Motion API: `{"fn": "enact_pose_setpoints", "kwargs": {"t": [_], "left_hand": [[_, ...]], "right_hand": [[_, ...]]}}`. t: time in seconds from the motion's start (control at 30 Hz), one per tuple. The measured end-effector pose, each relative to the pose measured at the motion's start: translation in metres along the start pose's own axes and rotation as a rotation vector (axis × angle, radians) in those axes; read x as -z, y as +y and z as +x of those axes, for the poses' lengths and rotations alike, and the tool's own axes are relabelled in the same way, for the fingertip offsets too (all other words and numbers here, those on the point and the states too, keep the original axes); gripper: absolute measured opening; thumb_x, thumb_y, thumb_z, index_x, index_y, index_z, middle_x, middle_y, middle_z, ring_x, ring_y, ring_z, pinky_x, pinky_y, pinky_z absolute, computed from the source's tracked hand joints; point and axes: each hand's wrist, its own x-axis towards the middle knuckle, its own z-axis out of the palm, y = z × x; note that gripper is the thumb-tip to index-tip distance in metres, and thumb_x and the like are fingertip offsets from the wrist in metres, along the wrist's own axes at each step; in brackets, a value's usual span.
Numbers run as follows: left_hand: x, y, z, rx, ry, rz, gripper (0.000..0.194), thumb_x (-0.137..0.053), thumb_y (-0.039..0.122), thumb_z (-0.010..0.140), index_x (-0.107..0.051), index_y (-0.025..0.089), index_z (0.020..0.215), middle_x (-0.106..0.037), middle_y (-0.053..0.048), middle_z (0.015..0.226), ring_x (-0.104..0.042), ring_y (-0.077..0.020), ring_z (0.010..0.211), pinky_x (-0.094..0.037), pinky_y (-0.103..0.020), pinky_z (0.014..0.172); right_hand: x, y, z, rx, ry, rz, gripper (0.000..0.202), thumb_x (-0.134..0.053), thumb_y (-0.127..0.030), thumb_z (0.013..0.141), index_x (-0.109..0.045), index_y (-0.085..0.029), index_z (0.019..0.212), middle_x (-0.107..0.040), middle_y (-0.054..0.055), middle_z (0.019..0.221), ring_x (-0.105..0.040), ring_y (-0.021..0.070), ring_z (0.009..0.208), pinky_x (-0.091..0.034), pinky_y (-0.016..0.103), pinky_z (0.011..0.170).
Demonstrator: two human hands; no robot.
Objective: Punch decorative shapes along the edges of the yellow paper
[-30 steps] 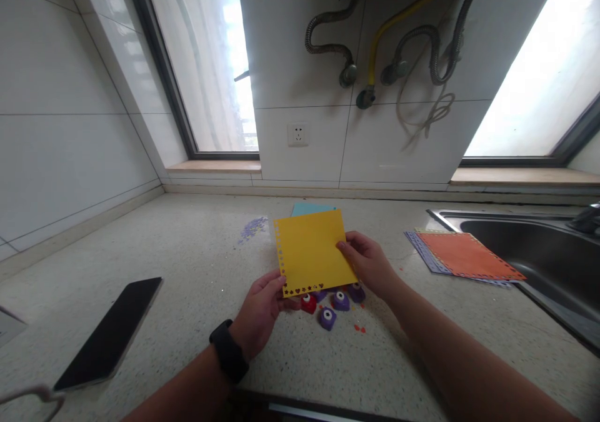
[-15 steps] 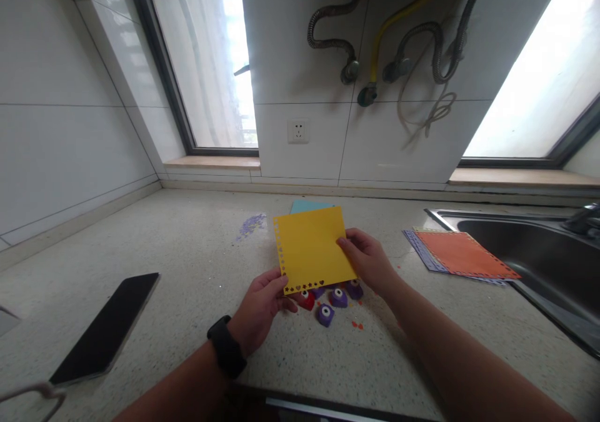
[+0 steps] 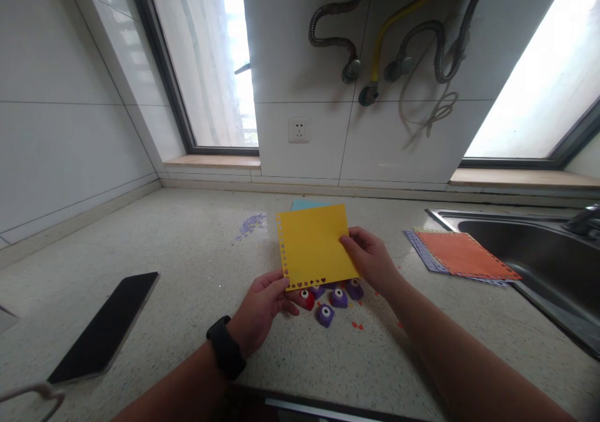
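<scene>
A square yellow sheet of paper (image 3: 315, 244) is held up over the counter, tilted slightly. Small star and heart shaped holes run down its left edge and along part of its lower edge. My left hand (image 3: 262, 306) pinches the lower left corner. At the right edge, my right hand (image 3: 372, 258) grips the sheet between thumb and fingers. Below the paper lie several purple craft punches, one of them nearest me (image 3: 325, 314), and a red craft punch (image 3: 307, 299) close to my left fingers. The sheet partly covers the punches behind it.
Light blue paper (image 3: 307, 205) lies behind the yellow sheet. Purple paper bits (image 3: 252, 225) are heaped at left, with orange scraps (image 3: 357, 326) in front. Punched orange paper (image 3: 464, 253) tops a stack by the sink (image 3: 539, 247). A black phone-like slab (image 3: 105, 325) rests at far left.
The yellow sheet has shifted slightly up and to the right with both hands still on it. A little more of the punches shows beneath its lower edge.
</scene>
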Motion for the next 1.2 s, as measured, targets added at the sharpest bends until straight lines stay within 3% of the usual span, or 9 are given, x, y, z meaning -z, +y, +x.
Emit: {"fn": "enact_pose_setpoints", "kwargs": {"t": [0.43,0.57,0.77,0.87,1.0,1.1,1.2], "left_hand": [[-0.001,0.001,-0.003,0.009,-0.028,0.058,0.027,-0.07,0.029,0.086,-0.073,0.009,0.104,-0.078,-0.017,0.095,-0.072,-0.0188,0.068,-0.054,-0.027,0.057],[0.001,0.001,-0.004,0.036,-0.063,0.06,0.033,-0.072,0.032,0.083,-0.071,0.008,0.106,-0.078,-0.018,0.093,-0.073,-0.0218,0.067,-0.053,-0.027,0.052],[0.004,0.0,-0.004,0.091,-0.012,0.051,0.04,-0.077,0.031,0.081,-0.067,0.013,0.116,-0.077,-0.018,0.104,-0.074,-0.0249,0.071,-0.055,-0.03,0.05],[0.005,-0.002,-0.002,0.031,0.045,0.041,0.042,-0.077,0.031,0.082,-0.066,0.015,0.119,-0.077,-0.016,0.107,-0.075,-0.0254,0.073,-0.055,-0.029,0.049],[0.006,0.001,0.001,-0.046,0.179,0.095,0.046,-0.077,0.032,0.082,-0.065,0.017,0.123,-0.077,-0.013,0.113,-0.076,-0.026,0.08,-0.06,-0.031,0.054],[0.012,0.011,0.005,-0.14,0.304,0.252,0.043,-0.079,0.032,0.08,-0.069,0.018,0.119,-0.077,-0.01,0.115,-0.076,-0.0265,0.088,-0.063,-0.033,0.063],[0.021,0.021,0.011,-0.258,0.381,0.27,0.03,-0.077,0.031,0.083,-0.074,0.018,0.109,-0.078,-0.009,0.113,-0.073,-0.0244,0.102,-0.061,-0.032,0.084]], "right_hand": [[-0.006,0.002,-0.004,-0.02,-0.041,0.05,0.033,-0.074,-0.053,0.079,-0.067,-0.023,0.092,-0.074,0.005,0.086,-0.068,0.0215,0.071,-0.055,0.034,0.062],[-0.012,0.001,-0.01,-0.021,-0.102,0.023,0.031,-0.071,-0.052,0.082,-0.068,-0.024,0.094,-0.073,0.005,0.088,-0.067,0.0203,0.071,-0.053,0.032,0.061],[-0.013,0.0,-0.014,0.008,-0.22,-0.075,0.029,-0.063,-0.048,0.089,-0.071,-0.024,0.104,-0.073,0.006,0.094,-0.066,0.0199,0.076,-0.052,0.032,0.064],[0.0,0.001,-0.005,0.155,-0.13,-0.221,0.033,-0.054,-0.048,0.095,-0.07,-0.023,0.11,-0.071,0.005,0.087,-0.065,0.0193,0.077,-0.051,0.034,0.071],[0.025,0.006,0.012,0.213,0.038,-0.475,0.033,-0.049,-0.046,0.098,-0.069,-0.02,0.102,-0.07,0.004,0.079,-0.063,0.0196,0.074,-0.048,0.033,0.07],[0.039,0.01,0.021,0.263,0.046,-0.745,0.029,-0.049,-0.04,0.097,-0.07,-0.021,0.097,-0.071,0.005,0.081,-0.062,0.021,0.074,-0.046,0.035,0.069],[0.04,0.012,0.021,0.292,0.001,-0.84,0.022,-0.053,-0.034,0.095,-0.072,-0.022,0.091,-0.07,0.006,0.08,-0.061,0.0225,0.075,-0.044,0.036,0.07]]}}
